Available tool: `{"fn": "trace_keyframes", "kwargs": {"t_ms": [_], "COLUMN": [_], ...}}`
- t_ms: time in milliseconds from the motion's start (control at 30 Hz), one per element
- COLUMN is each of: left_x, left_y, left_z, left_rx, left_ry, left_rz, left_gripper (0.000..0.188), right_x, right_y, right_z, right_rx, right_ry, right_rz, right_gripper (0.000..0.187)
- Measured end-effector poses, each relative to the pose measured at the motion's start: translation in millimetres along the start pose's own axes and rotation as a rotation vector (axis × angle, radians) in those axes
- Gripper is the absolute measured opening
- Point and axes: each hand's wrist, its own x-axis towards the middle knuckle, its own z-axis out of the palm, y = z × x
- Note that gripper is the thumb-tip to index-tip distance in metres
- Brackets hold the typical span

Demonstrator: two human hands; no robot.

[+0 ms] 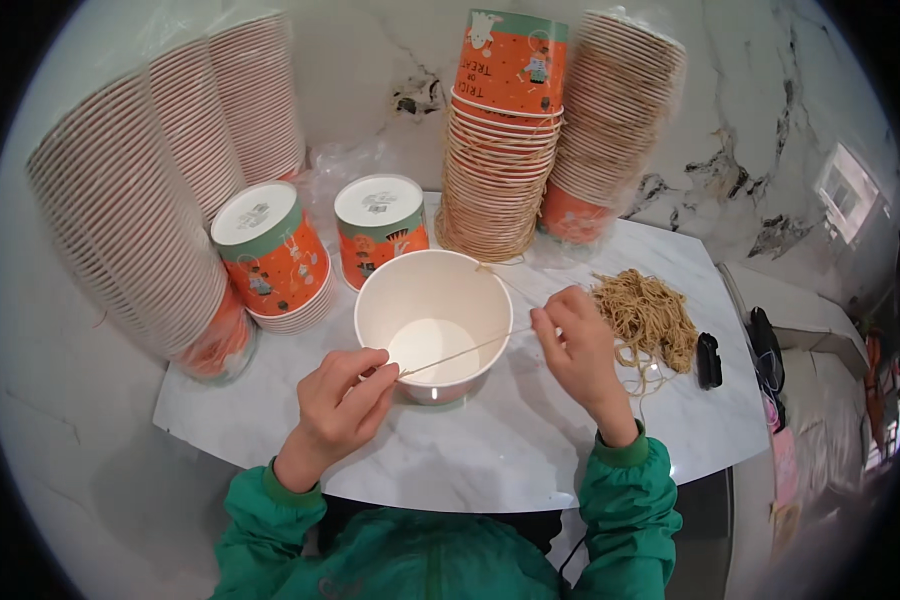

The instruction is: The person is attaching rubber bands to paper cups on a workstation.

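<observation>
Pale desk (pixel 490 475), open white-lined bucket (pixel 420 292), green-sleeved forearms (pixel 625 500) slanting inward.
Apart, the left hand (pixel 340 405) by the rim's near left and the right hand (pixel 582 350) off its right side pinch a thin string (pixel 465 351), stretched across the opening.

Bright light, soft shadows on table (pixel 470 470), black curved rim, blurred right edge

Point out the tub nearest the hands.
The tub showing its white inside, beneath the string between left hand and right hand; other tubs stand farther back.
</observation>
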Motion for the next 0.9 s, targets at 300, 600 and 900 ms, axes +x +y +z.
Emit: {"fn": "trace_keyframes", "kwargs": {"t_ms": [300, 600, 900], "left_x": [-5.6, -13.9, -23.8], "left_y": [-7.6, -9.2, -10.9], "left_z": [7.9, -2.9, -15.6], "left_rx": [0.114, 0.021, 0.043], "left_ry": [0.064, 0.197, 0.281], "left_rz": [0.054, -0.107, -0.229], "left_gripper": [0.034, 0.039, 0.035], "right_x": [-33.4, -7.5, 36.6], "right_y": [-78.3, -95.6, -121.9], "right_z": [-1.0, 10.2, 11.2], "right_rx": [-0.207, -0.282, -0.384], "right_ry": [-0.412, -0.062, -0.304], "right_rz": [-0.438, -0.575, -0.66], "right_gripper": [0.033, 0.055, 0.019]}}
